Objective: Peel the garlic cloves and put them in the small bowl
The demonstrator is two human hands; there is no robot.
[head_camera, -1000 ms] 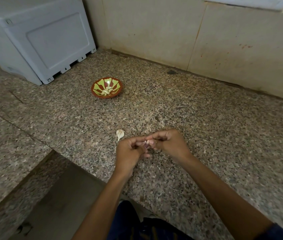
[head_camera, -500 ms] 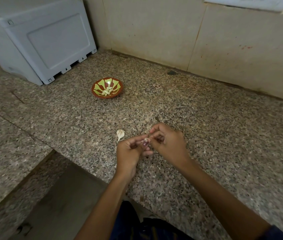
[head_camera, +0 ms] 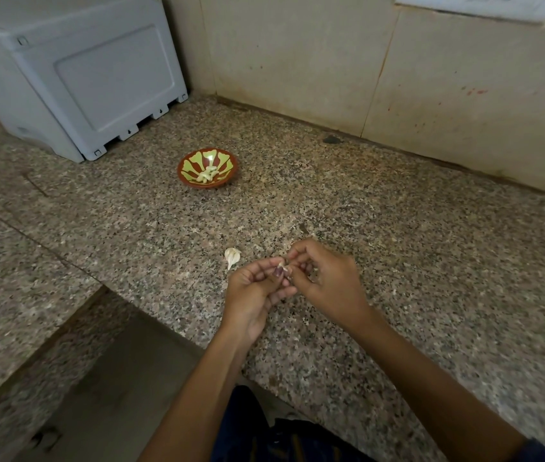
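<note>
On a speckled stone surface (head_camera: 397, 228): a garlic clove being peeled, with several already done.

At far left stands a grey plastic box (head_camera: 74, 75); to its right the small bowl (head_camera: 223, 161) holds a little heap of peeled cloves (head_camera: 207, 175), so part of the task appears complete. Nearer, a papery piece of garlic (head_camera: 232, 256) lies just beside the left hand (head_camera: 254, 291), whose fingers (head_camera: 271, 263) pinch a partly skinned clove (head_camera: 281, 270). The right hand (head_camera: 327, 285) curls its fingers onto the same clove, apparently pulling skin. Peeling and the transfer to the bowl remain.
</note>
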